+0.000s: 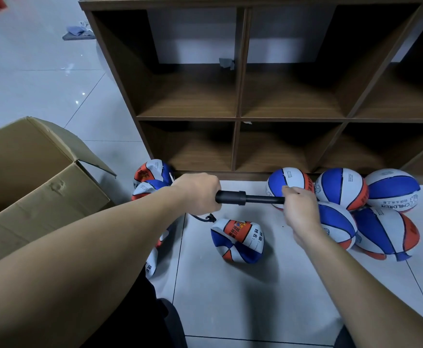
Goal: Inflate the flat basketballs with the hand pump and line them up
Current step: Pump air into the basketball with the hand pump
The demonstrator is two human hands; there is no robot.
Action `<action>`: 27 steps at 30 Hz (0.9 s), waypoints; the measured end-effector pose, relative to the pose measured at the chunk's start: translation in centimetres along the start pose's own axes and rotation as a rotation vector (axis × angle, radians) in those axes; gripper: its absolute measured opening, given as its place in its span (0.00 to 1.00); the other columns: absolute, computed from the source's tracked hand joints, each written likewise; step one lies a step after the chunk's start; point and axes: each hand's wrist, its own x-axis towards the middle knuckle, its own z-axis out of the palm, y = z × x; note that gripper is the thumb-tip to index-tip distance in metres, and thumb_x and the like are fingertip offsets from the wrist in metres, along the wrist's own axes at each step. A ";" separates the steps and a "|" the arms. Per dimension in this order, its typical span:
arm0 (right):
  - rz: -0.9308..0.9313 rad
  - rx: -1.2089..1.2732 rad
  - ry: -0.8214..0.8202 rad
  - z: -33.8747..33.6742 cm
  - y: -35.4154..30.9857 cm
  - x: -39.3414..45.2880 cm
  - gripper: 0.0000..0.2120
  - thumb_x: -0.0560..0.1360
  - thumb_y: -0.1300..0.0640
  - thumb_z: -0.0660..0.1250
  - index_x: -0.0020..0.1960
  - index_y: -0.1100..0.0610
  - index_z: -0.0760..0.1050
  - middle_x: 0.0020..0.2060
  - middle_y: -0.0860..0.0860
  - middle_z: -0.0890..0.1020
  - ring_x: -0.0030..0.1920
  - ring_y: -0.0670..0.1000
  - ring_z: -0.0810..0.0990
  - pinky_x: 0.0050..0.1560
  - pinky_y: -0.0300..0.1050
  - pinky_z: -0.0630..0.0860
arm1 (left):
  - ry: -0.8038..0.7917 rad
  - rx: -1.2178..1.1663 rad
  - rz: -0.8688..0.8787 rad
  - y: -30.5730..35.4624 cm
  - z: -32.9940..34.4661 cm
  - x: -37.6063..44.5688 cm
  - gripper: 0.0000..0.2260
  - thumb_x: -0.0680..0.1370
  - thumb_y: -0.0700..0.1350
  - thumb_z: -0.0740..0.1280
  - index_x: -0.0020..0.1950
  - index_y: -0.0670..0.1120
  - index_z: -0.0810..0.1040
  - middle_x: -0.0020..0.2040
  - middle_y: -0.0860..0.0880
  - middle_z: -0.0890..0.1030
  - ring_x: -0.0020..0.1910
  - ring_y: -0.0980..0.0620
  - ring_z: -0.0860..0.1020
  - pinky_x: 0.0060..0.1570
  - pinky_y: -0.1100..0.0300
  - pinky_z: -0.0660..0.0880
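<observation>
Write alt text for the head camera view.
A person's left hand grips the barrel of a black plastic hand pump while the right hand holds its handle, above a crumpled flat blue, white and orange basketball on the tiled floor. Rounder balls sit before a brown wooden cubby shelf.

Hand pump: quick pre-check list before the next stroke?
1. Left hand grips the hand pump barrel: ok.
2. Right hand grips the handle end, rod partly drawn out: ok.
3. Hose runs from the pump toward the flat ball: ok.
4. Needle seated in the valve: cannot tell, joint too small.
5. Flat ball rests on the floor, not held by either hand: not ok if it shifts.
6. Inflated balls by the shelf form a neat line: not ok, clustered.
</observation>
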 end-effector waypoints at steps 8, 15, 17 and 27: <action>0.073 0.074 0.103 0.2 0.4 -0.2 0.16 0.76 0.60 0.62 0.34 0.53 0.58 0.30 0.51 0.59 0.36 0.54 0.57 0.37 0.53 0.55 | 0.007 0.045 0.004 0.5 0.2 0.0 0.06 0.78 0.52 0.67 0.42 0.52 0.77 0.38 0.51 0.80 0.39 0.48 0.80 0.42 0.52 0.82; -0.010 -0.012 0.083 2.9 0.0 -2.1 0.20 0.81 0.60 0.61 0.34 0.54 0.58 0.29 0.50 0.62 0.34 0.54 0.59 0.35 0.50 0.55 | 0.012 0.064 0.020 1.6 0.5 -0.5 0.08 0.80 0.51 0.67 0.41 0.53 0.74 0.38 0.51 0.80 0.37 0.49 0.80 0.34 0.55 0.77; -0.030 -0.025 0.068 3.5 0.0 -2.4 0.20 0.82 0.59 0.61 0.34 0.54 0.59 0.29 0.51 0.63 0.34 0.54 0.61 0.35 0.51 0.57 | 0.020 0.076 0.013 1.9 0.7 -0.6 0.09 0.79 0.50 0.66 0.40 0.52 0.73 0.38 0.50 0.80 0.36 0.48 0.80 0.33 0.56 0.74; -0.067 -0.023 0.024 5.2 -0.6 -3.2 0.20 0.85 0.53 0.60 0.34 0.55 0.64 0.31 0.51 0.69 0.34 0.54 0.68 0.37 0.49 0.65 | 0.041 0.070 0.020 3.0 0.3 -0.5 0.07 0.78 0.50 0.65 0.41 0.51 0.75 0.37 0.50 0.80 0.35 0.47 0.80 0.33 0.56 0.75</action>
